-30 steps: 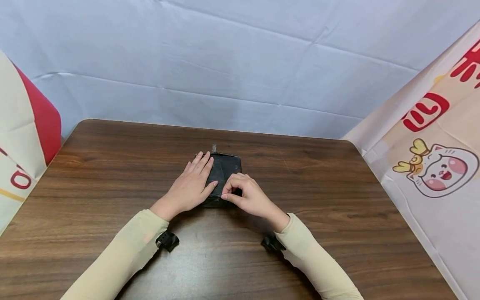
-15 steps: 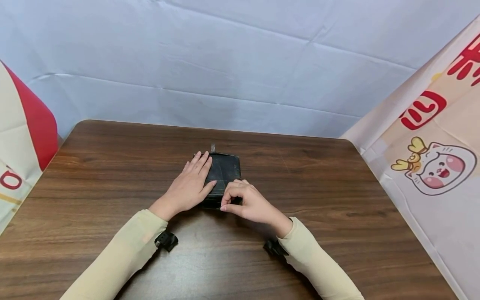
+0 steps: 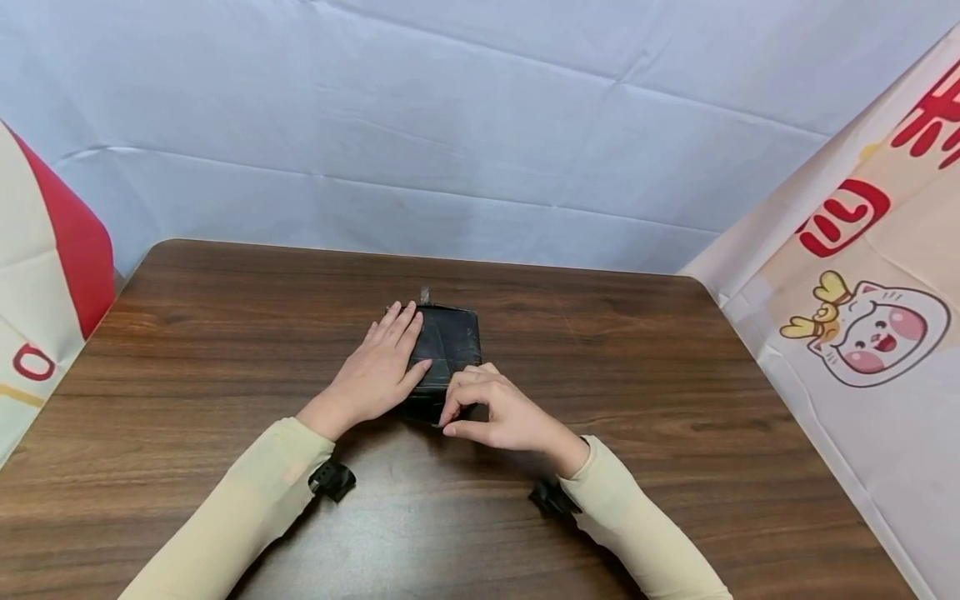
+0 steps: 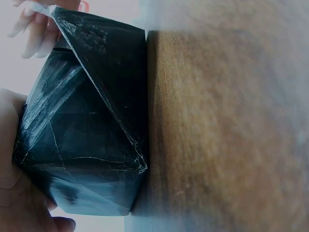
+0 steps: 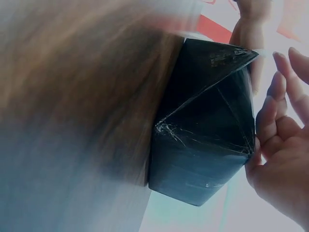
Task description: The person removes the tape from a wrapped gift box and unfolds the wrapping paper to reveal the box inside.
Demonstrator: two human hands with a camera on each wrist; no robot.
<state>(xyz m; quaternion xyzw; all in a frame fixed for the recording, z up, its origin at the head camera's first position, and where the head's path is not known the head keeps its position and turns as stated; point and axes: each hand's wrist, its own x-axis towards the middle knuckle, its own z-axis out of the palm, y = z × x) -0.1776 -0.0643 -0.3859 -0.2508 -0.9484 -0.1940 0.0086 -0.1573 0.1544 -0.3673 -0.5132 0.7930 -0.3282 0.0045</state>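
A box wrapped in creased black paper [image 3: 445, 333] rests on the table. Its near end shows a triangular flap [image 4: 113, 63] standing out to a point. Flat on the box's top lies my left hand [image 3: 375, 371], fingers spread and straight, its thumb near the front edge. My right hand [image 3: 498, 408] is at the front right corner, thumb and index finger pinching a small translucent strip of tape at the flap's tip. In the right wrist view that flap [image 5: 217, 63] points toward the right hand's fingertips [image 5: 278, 57].
A short strip of clear tape [image 3: 425, 295] sticks out at the far side of the box. The brown wood-grain table [image 3: 637, 400] extends all round. Behind it hangs a pale cloth [image 3: 375, 125]; a printed banner [image 3: 877, 333] stands at the right.
My right hand has drawn down and toward me from the box's top front edge, and the near-end flap now sticks out. My left hand stays on the box.
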